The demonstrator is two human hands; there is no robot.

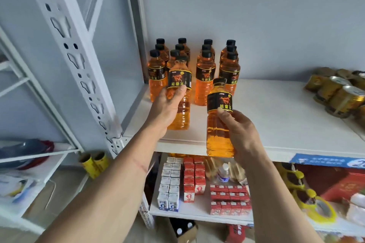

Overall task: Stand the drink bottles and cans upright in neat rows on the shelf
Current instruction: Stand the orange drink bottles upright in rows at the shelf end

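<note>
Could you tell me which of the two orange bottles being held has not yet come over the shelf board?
The bottle in the right hand: this bottle hangs lower, its base below the shelf's front edge; the left-hand bottle is above the board.

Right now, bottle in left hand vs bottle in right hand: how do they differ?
The left-hand bottle is over the shelf, in front of the second standing row; the right-hand bottle hangs lower, its base off the front edge. Left hand grips from the left, right hand from the right. Both are upright, orange, black-labelled.
</note>
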